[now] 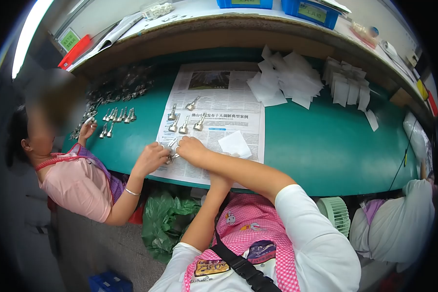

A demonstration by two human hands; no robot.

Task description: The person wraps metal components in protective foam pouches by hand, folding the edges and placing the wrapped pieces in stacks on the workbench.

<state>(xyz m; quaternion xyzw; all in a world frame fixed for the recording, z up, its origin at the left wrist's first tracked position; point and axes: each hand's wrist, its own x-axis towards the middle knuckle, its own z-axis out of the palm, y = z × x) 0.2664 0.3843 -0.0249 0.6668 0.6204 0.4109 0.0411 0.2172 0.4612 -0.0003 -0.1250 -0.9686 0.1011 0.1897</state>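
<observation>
On a clock face centred on the metal fitting (172, 158) at the near left part of the newspaper (228, 109), the person's right hand (192, 151) is at three o'clock, its curled fingertips close against the metal; whether they grip it cannot be told. At nine o'clock a co-worker's nearer hand (153, 158) also reaches the fitting, fingers bent around its edge. The person's left hand (236, 155) lies between two and three o'clock, largely hidden below the crossing right forearm (246, 170), beside a white paper square (235, 145); its hold cannot be made out.

Five more fittings (184, 125) lie spaced apart on the newspaper, between twelve and half past one. Toward ten o'clock, further fittings (119, 115) stand in rows on the green table (316, 146), with the co-worker's other hand (87, 130) left of them, holding something small and pale. Around two o'clock are a loose pile of white sheets (289, 78) and, farther out, a second bunch (348, 85). Two blue bins (310, 13) sit on the shelf (199, 14) near one o'clock. At six o'clock, below the table edge, hangs a green plastic bag (168, 224).
</observation>
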